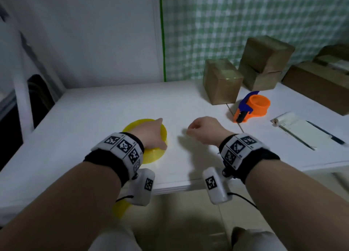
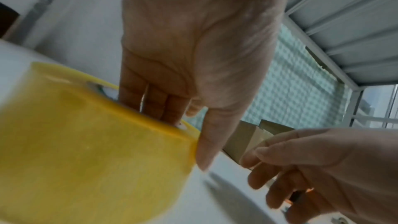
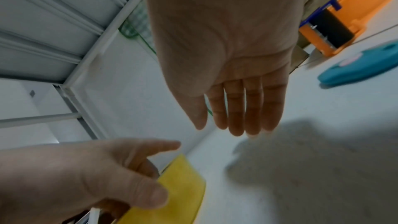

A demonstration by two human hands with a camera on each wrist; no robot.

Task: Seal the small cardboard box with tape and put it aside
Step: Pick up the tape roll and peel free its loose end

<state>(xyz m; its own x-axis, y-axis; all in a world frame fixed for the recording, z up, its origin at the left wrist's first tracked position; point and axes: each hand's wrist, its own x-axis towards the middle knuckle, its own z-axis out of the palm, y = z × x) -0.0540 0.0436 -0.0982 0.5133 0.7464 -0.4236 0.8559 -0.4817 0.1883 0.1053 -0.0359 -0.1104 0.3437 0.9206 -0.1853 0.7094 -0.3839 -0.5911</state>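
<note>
A big yellow tape roll (image 1: 149, 157) lies flat on the white table (image 1: 105, 107) at the front left. My left hand (image 1: 154, 135) grips it: the fingers (image 2: 155, 101) reach into its core and the thumb lies against its outer side. My right hand (image 1: 194, 129) hovers just right of the roll, fingers (image 3: 237, 108) relaxed and holding nothing. A small cardboard box (image 1: 221, 82) with shiny tape across its top stands upright at the back right, well beyond both hands. An orange and blue tape dispenser (image 1: 253, 106) lies just in front of it.
Two more cardboard boxes (image 1: 264, 62) are stacked behind the small one, and a larger open carton (image 1: 321, 84) sits at the far right. A notepad (image 1: 300, 131) with a pen (image 1: 326, 135) lies at the right. A blue flat object (image 3: 361, 64) shows near the dispenser. The table's front edge (image 1: 170, 188) is under my wrists.
</note>
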